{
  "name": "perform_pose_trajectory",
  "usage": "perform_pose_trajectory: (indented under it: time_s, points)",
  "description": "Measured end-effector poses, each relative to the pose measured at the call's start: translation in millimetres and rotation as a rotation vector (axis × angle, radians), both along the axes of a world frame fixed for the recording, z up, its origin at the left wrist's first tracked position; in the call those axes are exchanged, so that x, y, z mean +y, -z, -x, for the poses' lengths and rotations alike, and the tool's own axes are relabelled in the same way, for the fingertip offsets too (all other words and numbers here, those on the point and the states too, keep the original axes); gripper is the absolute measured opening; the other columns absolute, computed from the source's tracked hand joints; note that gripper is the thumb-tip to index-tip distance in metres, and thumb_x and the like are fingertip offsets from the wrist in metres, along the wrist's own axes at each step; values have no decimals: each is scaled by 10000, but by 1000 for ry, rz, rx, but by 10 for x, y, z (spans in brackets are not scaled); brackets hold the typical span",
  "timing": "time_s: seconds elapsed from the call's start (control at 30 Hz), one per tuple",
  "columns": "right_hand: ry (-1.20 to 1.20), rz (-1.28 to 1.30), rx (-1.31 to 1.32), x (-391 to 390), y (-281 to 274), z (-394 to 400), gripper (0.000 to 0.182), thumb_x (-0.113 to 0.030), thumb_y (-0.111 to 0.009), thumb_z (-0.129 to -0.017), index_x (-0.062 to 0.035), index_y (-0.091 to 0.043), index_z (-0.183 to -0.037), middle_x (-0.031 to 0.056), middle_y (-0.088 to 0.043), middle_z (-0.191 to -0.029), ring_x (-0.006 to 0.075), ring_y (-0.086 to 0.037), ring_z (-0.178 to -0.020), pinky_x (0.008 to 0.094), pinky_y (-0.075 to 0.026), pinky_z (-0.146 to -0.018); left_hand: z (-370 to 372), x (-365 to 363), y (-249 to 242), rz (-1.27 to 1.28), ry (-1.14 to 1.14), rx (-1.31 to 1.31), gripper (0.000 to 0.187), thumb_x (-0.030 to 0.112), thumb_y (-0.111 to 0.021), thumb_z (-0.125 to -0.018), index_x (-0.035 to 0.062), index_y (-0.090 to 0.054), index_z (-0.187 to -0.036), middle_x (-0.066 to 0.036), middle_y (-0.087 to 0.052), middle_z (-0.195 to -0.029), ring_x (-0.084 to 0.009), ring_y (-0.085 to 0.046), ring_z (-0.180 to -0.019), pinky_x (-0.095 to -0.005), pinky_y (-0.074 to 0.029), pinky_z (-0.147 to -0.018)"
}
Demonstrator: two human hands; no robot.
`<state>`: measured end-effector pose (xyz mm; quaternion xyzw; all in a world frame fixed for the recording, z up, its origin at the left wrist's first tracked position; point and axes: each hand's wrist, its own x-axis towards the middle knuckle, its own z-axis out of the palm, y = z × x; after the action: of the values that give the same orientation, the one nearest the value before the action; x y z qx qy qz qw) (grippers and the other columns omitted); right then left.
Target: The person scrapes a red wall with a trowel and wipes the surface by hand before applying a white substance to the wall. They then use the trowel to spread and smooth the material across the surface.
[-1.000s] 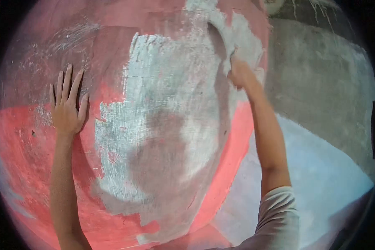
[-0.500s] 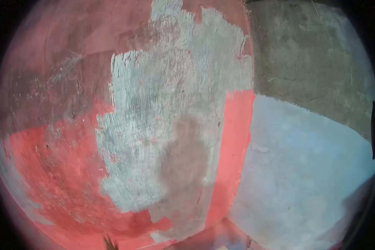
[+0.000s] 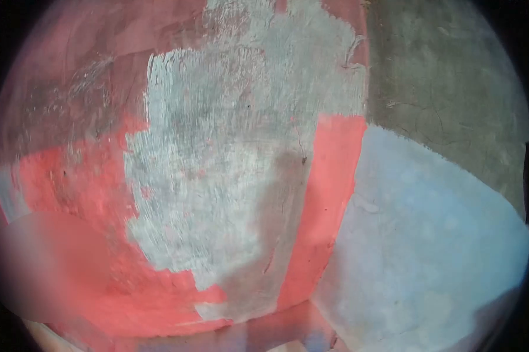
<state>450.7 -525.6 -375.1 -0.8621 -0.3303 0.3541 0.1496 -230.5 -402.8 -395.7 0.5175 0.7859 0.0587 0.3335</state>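
Observation:
Neither of my hands shows in the head view. Before me stands a painted wall (image 3: 200, 170), with a large pale grey-white patch in its middle that has ragged, streaky edges. Bright coral paint (image 3: 329, 199) runs as an upright strip to the right of the patch. More coral covers the lower left, under a duller pink-brown area. A soft shadow (image 3: 270, 223) falls over the right part of the patch. At the bottom left edge there is a pale shape (image 3: 50, 339) that I cannot make out.
A second wall meets the first at a corner, dark grey-green above (image 3: 446, 82) and light blue below (image 3: 429, 234). A round blurred area covers the lower left of the view. Along the bottom runs a reddish ledge or floor strip (image 3: 229, 337).
The view has tilted down and shifted slightly. The shadow has moved right. The small dark finger-like shape at the bottom has gone out of view, and the blurred area has appeared at lower left.

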Motion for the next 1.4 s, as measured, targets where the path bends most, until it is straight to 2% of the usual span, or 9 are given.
perform_pose_trajectory:
  time_s: [0.17, 0.2, 0.27, 0.37, 0.5, 0.7, 0.97, 1.1, 1.4]
  points:
    - [-321, -339, -351, 897, 134, -759, 270, -240, -623, -877, -86, -708, -1081, 166, -714, -983, 412, -669, -896, 491, -547, -839, -904, 535, 201, -298, 200, 92, 384, 277, -539, -997, 79, -658, -1304, -267, -604, -1344, -423, -569, -1261, -489, -448, -1059]
    - [-341, -433, -396, 1158, 118, -800, 268, -238, -623, -875, -87, -710, -1079, 165, -715, -981, 416, -669, -891, 491, -548, -838, -1224, 710, 188, -549, -90, -121, 299, 260, -551, -980, 51, -721, -1108, -240, -707, -1112, -403, -652, -1101, -498, -496, -983]
    - [-132, -586, -168, 1806, -331, -572, 348, -331, -563, -949, -52, -734, -1066, 224, -729, -956, 447, -683, -956, 493, -541, -872, -1799, 1236, 166, -815, 207, -15, 320, 232, -559, -973, 4, -690, -1156, -183, -702, -1130, -280, -666, -1013, -423, -537, -894]
    - [-335, -1010, -29, 2168, -1246, -136, 461, -374, -530, -995, -12, -665, -1246, 230, -712, -1111, 415, -679, -1020, 457, -532, -897, -3214, 1327, -228, -434, -23, -1026, 450, 293, -544, -1013, 42, -573, -1385, -106, -638, -1333, -290, -655, -1107, -425, -492, -961]
    - [-603, -1123, 89, 2177, -1519, 364, 493, -234, -553, -995, -9, -493, -1430, 258, -532, -1393, 419, -537, -1256, 504, -460, -1037, -4914, 865, -1580, -32, -113, -1455, 575, 256, -583, -1029, 36, -397, -1526, -129, -560, -1433, -292, -625, -1215, -409, -513, -1001]
    - [-630, -1453, 417, 1866, -2127, 629, 439, -207, -523, -1044, -131, -480, -1474, 96, -643, -869, 256, -627, -721, 356, -522, -605, -5056, 684, -2063, -406, -199, -1275, 358, 321, -538, -1064, 8, -647, -1198, -52, -671, -1088, -138, -627, -998, -292, -511, -867]
    - [-1043, -1562, 308, 2288, -1958, 855, 847, -520, -614, -972, -110, -235, -1608, 196, -273, -1642, 453, -465, -1347, 468, -476, -1024, -4685, 710, -2554, -869, -547, -1194, 306, 266, -541, -1060, 16, -551, -1235, -55, -621, -911, -171, -676, -814, -366, -591, -722]
    - [-952, -1420, 178, 2660, -2328, 456, 651, -229, -631, -933, -14, -394, -1499, 281, -490, -1404, 459, -479, -1292, 512, -429, -1073, -4230, 860, -3371, -1047, -562, -819, 303, 324, -457, -1094, 44, -565, -1133, 46, -453, -708, -53, -414, -560, -235, -352, -486]
    - [-750, -1694, -283, 4479, -4132, -414, 593, -162, -644, -883, 33, -480, -1419, 338, -365, -1452, 503, -398, -1317, 582, -366, -1084, -3656, 2111, -5405, -1713, -53, -233, 449, 60, -484, -1042, -77, -436, -1466, 15, -470, -765, -61, -411, -629, -226, -367, -555]
